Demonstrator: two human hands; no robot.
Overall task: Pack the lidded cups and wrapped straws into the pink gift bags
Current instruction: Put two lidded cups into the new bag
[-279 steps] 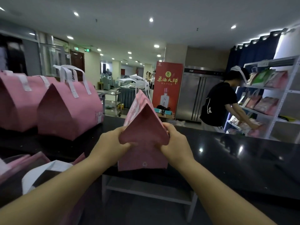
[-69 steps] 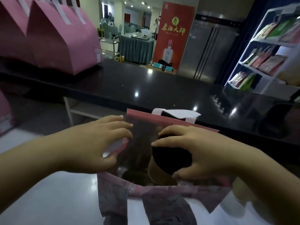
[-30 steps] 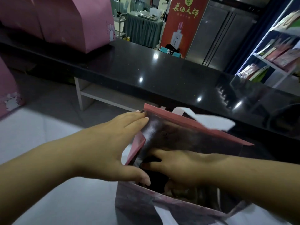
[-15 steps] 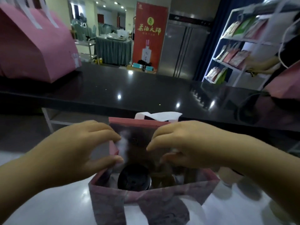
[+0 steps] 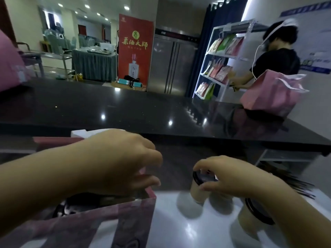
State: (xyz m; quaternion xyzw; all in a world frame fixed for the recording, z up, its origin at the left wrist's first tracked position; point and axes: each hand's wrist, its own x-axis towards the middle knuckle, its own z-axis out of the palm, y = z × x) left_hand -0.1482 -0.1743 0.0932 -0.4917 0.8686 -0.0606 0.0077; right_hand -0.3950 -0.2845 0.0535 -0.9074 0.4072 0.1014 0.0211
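An open pink gift bag stands on the white surface at the lower left, with a dark cup lid showing inside it. My left hand hovers over the bag's right rim, fingers loosely curled, thumb near the rim, holding nothing. To the right, my right hand grips the black lid of a tan lidded cup from above. A second tan cup with a black lid stands under my right forearm. Dark wrapped straws lie fanned out beyond my right wrist.
A glossy black counter runs across in front of me. A pink bag sits on its right end, another pink bag at the far left. A person in black stands by a white shelf behind.
My right hand left the bag and moved right onto a cup's lid on the white surface. My left hand stayed at the bag's rim. The view swung right.
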